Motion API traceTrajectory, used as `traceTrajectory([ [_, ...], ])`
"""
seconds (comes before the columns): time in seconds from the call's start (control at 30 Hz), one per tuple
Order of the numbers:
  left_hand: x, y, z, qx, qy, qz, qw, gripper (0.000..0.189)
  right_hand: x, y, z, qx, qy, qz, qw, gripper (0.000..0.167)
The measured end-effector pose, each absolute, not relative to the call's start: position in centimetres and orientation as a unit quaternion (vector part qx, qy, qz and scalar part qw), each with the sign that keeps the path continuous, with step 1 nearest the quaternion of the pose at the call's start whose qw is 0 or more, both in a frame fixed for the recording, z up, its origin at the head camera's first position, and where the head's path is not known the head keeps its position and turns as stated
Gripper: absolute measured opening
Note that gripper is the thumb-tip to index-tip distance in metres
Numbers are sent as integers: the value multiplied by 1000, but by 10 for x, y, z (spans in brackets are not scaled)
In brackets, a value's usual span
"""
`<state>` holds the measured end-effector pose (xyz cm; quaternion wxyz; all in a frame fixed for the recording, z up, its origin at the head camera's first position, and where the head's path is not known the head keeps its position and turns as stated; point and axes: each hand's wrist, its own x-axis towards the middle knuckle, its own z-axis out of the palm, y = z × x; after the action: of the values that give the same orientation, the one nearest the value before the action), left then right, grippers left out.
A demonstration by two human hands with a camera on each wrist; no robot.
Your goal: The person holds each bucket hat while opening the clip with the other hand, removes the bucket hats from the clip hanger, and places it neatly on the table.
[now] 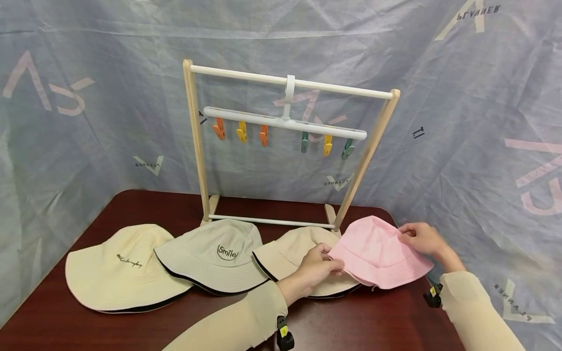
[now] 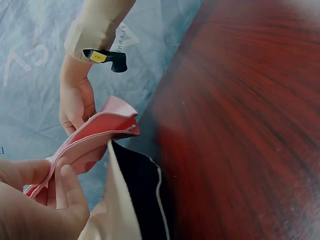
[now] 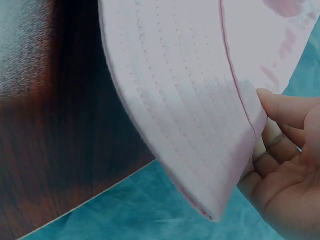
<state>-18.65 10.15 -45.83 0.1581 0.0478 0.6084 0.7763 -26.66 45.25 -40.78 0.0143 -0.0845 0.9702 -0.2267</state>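
Observation:
A pink bucket hat (image 1: 378,251) is held between both hands at the right of the table, overlapping a beige bucket hat in the head view. My left hand (image 1: 315,265) pinches its left brim edge between thumb and fingers. On the other side my right hand (image 1: 421,240) pinches the hat where the crown meets the brim, as the right wrist view shows close up. The left wrist view shows the pink hat's folded brim (image 2: 95,135) from below, beside the dark lining (image 2: 142,190) of the beige hat (image 1: 285,248).
A grey-green hat (image 1: 219,253) marked "Smile" and a cream hat (image 1: 123,265) lie left on the dark red table (image 1: 347,321). Behind them stands a wooden rack (image 1: 197,141) with a white hanger (image 1: 285,123) carrying several coloured clips (image 1: 263,135). A printed grey cloth (image 1: 110,122) encloses the back.

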Motion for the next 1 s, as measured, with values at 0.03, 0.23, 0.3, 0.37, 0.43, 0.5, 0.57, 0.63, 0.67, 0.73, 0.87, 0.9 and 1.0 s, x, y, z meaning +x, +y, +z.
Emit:
traceTrajectory([
  [0.03, -186, 102, -459, 47, 608, 776, 160, 25, -268, 453, -411, -84, 970, -227, 15, 19],
  [0.23, -187, 106, -469, 38, 594, 785, 172, 26, -273, 455, -428, -93, 971, -219, 6, 16],
  [0.3, -189, 106, -471, 34, 589, 788, 176, 27, -273, 454, -432, -94, 972, -215, 3, 17],
  [0.37, -189, 106, -473, 31, 587, 789, 180, 27, -274, 454, -435, -95, 973, -211, -1, 16],
  [0.43, -190, 107, -474, 29, 587, 788, 183, 27, -276, 454, -439, -95, 973, -212, -5, 15],
  [0.5, -191, 108, -476, 27, 587, 788, 184, 27, -277, 455, -443, -95, 972, -213, -9, 15],
  [0.57, -191, 109, -477, 26, 590, 786, 181, 27, -279, 457, -447, -95, 973, -211, -10, 15],
  [0.63, -191, 109, -479, 24, 594, 784, 180, 27, -279, 457, -451, -90, 973, -212, -6, 15],
  [0.67, -192, 110, -480, 24, 597, 782, 179, 27, -279, 458, -453, -89, 973, -211, -5, 14],
  [0.73, -192, 111, -482, 26, 605, 776, 178, 28, -279, 459, -457, -90, 974, -207, -2, 14],
  [0.87, -192, 111, -484, 33, 623, 761, 177, 28, -278, 461, -464, -89, 975, -205, -10, 12],
  [0.9, -192, 111, -484, 35, 628, 758, 176, 28, -277, 461, -465, -88, 975, -204, -13, 12],
  [1.0, -192, 111, -483, 36, 639, 748, 174, 26, -277, 460, -468, -86, 975, -204, -16, 10],
])
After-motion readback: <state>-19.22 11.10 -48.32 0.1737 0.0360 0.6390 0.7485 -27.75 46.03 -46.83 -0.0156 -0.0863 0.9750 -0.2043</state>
